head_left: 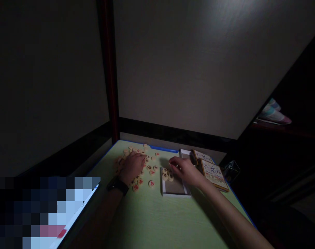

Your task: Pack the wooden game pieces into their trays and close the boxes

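Observation:
Round xiangqi pieces (pixel 151 184) with red or dark characters lie scattered over the left part of the green table (pixel 157 221). My left hand (pixel 133 166), with a dark watch on its wrist, rests over the pile; its fingertips are bent down among the pieces and what they hold, if anything, is hidden. A shallow white-edged box (pixel 176 195) stands to the right, with several pieces (pixel 164 175) grouped at its far left corner. Above that corner, my right hand (pixel 182 168) has its thumb and fingers pinched together; whatever is between them is too small to make out.
Behind the box is another white tray (pixel 184 154). Two illustrated boxes (pixel 213 174) lie at the table's right edge. A blue strip (pixel 164 149) runs along the back edge near the wall. A bright screen, partly pixelated, shows at the lower left.

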### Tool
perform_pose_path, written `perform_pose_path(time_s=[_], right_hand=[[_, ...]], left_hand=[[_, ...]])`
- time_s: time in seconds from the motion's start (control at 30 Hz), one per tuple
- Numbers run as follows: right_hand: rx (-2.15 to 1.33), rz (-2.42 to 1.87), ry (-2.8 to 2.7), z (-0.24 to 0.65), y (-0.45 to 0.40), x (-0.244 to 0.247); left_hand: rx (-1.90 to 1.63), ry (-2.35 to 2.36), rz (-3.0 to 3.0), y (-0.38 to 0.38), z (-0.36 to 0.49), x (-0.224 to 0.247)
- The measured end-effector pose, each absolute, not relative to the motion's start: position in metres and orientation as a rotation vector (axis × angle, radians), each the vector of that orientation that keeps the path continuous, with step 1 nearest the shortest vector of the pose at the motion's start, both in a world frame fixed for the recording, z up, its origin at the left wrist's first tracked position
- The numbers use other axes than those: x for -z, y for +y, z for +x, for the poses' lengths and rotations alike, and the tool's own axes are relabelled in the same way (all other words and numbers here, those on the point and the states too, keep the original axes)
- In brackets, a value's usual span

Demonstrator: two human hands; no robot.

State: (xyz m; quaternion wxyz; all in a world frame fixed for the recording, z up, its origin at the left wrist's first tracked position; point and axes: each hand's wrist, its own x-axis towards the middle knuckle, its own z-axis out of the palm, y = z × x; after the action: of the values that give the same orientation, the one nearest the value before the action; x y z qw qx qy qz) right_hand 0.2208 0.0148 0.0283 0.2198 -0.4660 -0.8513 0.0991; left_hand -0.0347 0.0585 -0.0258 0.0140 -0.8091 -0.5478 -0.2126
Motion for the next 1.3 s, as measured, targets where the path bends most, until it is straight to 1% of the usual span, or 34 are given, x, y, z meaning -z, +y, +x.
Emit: perform_pose_path(time_s=[0.17,0.33,0.4,0.57,0.73,1.0,1.3], right_hand=[[-0.385,-1.360,-2.388,0.235,-0.028,-0.021],[-0.393,-1.167,-2.462,0.227,-0.036,-0.004],[-0.376,-1.150,-2.423,0.223,-0.035,0.006],[-0.238,-1.311,-2.334,0.216,-0.033,0.023],[-0.163,-1.411,-2.345,0.210,-0.034,0.022],[-0.367,-1.416,-2.246,0.203,-0.032,0.024],[-0.396,-1.482,-2.185,0.204,-0.030,0.022]], left_hand=[[0.721,-1.611,-2.491,0.061,-0.035,0.032],[0.650,-1.650,-2.399,0.060,-0.033,0.034],[0.641,-1.679,-2.375,0.059,-0.033,0.033],[0.647,-1.649,-2.381,0.056,-0.032,0.034],[0.631,-1.625,-2.393,0.053,-0.032,0.032],[0.614,-1.596,-2.393,0.053,-0.032,0.030],[0.667,-1.668,-2.426,0.054,-0.031,0.033]])
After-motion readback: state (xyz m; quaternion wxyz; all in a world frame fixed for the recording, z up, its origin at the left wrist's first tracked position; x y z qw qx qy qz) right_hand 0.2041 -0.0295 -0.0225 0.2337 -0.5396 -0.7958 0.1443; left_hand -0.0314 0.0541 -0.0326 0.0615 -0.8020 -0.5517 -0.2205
